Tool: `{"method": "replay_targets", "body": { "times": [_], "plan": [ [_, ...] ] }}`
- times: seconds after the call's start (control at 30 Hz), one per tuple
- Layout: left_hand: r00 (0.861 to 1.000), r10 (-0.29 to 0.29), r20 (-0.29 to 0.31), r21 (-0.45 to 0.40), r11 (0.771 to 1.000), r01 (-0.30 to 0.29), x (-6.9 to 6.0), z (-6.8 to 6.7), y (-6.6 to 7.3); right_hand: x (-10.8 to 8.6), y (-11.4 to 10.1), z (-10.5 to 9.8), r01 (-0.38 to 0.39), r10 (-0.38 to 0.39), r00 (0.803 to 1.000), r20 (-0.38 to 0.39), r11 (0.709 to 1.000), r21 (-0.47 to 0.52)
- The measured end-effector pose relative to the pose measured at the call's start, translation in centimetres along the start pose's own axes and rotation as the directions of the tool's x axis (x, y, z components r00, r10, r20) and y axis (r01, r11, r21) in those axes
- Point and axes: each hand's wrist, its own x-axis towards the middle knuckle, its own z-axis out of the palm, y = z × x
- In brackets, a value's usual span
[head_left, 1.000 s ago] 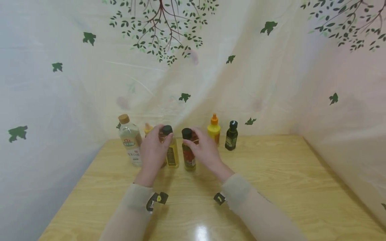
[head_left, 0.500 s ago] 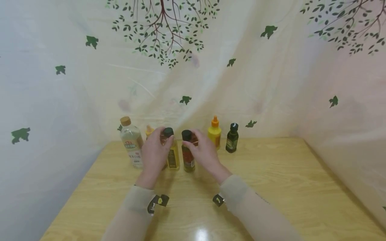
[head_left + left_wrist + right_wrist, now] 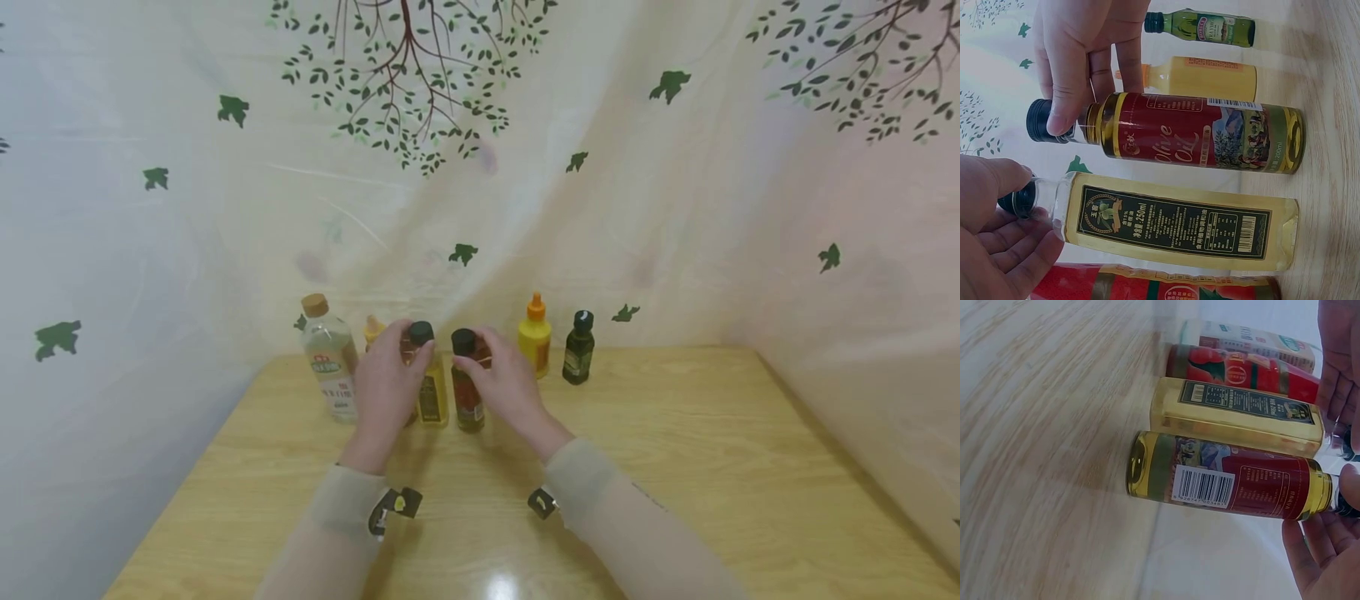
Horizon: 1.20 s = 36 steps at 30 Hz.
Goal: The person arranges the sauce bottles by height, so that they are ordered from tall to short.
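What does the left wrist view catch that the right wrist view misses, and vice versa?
Only left wrist: the small green bottle and yellow squeeze bottle.
Only right wrist: the white-labelled bottle.
Both: the red-labelled bottle, gripped by the right hand; the black-labelled bottle, gripped by the left hand; the red bottle; the table.

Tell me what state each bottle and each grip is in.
Left grip: holds black-label bottle near its top
Right grip: holds red-label bottle near its top
Black-label bottle: upright, capped
Red-label bottle: upright, capped
Red bottle: upright, partly hidden
Large clear bottle: upright, capped
Yellow bottle: upright, capped
Small green bottle: upright, capped
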Motion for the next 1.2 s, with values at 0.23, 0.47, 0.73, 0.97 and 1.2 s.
{"method": "replay_targets", "body": {
  "times": [0.23,0.47,0.73,0.97,1.2],
  "plan": [
    [1.0,0.01,-0.005,0.001,1.0,-0.01,-0.01,0.12,-0.09,-0.2,-0.17,0.08,0.016,-0.016,1.0,0.01,1.0,0.001],
    [1.0,0.016,-0.011,0.005,1.0,-0.015,-0.07,0.11,-0.11,-0.33,-0.23,0.15,0.014,-0.014,1.0,0.02,1.0,0.001],
    [1.0,0.013,-0.008,-0.004,1.0,-0.013,-0.1,0.02,-0.06,-0.38,-0.05,0.1,0.014,-0.014,1.0,0.022,1.0,0.002],
    [1.0,0.011,-0.006,0.0,1.0,-0.011,-0.22,-0.05,0.08,-0.49,0.17,0.02,0.021,-0.021,0.999,0.03,1.0,0.01],
    [1.0,0.013,-0.003,-0.005,1.0,-0.013,-0.29,-0.12,0.2,-0.65,0.15,-0.17,0.015,-0.016,0.999,0.034,1.0,0.012]
  ]
}}
